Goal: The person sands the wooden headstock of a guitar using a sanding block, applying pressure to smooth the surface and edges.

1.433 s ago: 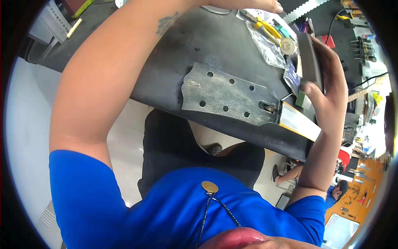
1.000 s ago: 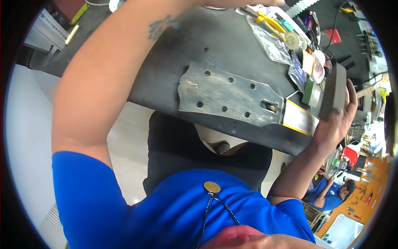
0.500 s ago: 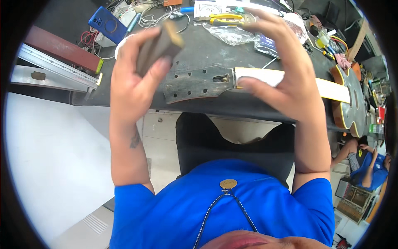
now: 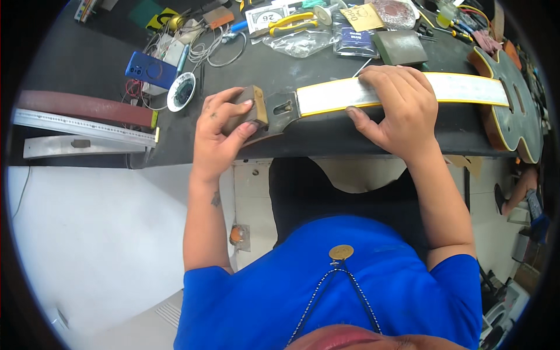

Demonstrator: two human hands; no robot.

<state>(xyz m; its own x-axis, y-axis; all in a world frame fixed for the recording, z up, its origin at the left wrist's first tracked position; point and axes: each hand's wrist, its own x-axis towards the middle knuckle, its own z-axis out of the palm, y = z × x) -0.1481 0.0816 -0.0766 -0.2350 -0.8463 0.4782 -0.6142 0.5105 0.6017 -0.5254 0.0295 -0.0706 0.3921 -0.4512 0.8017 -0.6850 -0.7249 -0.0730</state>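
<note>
Left hand: the left hand point(image 4: 214, 135) is partly closed, thumb on one side and fingers on the other, with hold of a brown block point(image 4: 261, 106); pinching its sides probably leaves the underside free.
Brown block: just past the left end of the guitar neck point(image 4: 466, 88), over the dark headstock point(image 4: 281, 121); I cannot tell whether they touch.
Right hand: the right hand point(image 4: 403, 105) lies across the middle of the guitar neck, half open, fingers bent over the far side and thumb apart at the near edge; whether it grips or only rests, I cannot tell. It likely steadies the piece.
Guitar: lying lengthwise along the table point(image 4: 251, 77), pale neck face upward, probably for easy reach; its dark body point(image 4: 512, 127) is at the neck's right end.
Beyond the neck: a green block point(image 4: 401, 49) just beyond the right hand's fingers, and yellow-handled pliers point(image 4: 291, 24) farther off, seemingly pushed aside for room.
Left of the neck: a white dish point(image 4: 181, 91), a blue phone point(image 4: 150, 69) and, well apart, a metal ruler point(image 4: 87, 124).
</note>
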